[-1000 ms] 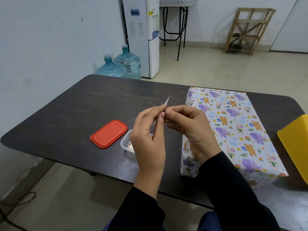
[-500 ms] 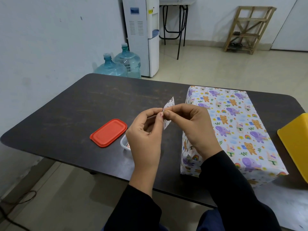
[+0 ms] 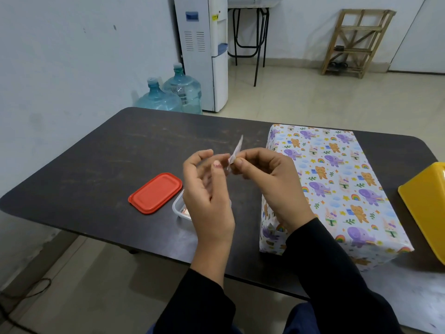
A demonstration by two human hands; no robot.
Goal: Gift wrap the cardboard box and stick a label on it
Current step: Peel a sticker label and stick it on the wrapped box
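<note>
White label (image 3: 237,150) pinched upright between right hand (image 3: 272,186) thumb and forefinger, over dark table (image 3: 96,165), left of gift-wrapped box (image 3: 337,184). Left hand (image 3: 207,198) just beside, fingers loosely curled, holding nothing.

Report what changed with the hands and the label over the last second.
The left hand opened its fingers and came off the label, which both hands pinched before. Only the right hand keeps its grip now. The label, turned face-on half a second ago, is nearly edge-on again. The gift-wrapped box, red lid and clear container stayed put.
</note>
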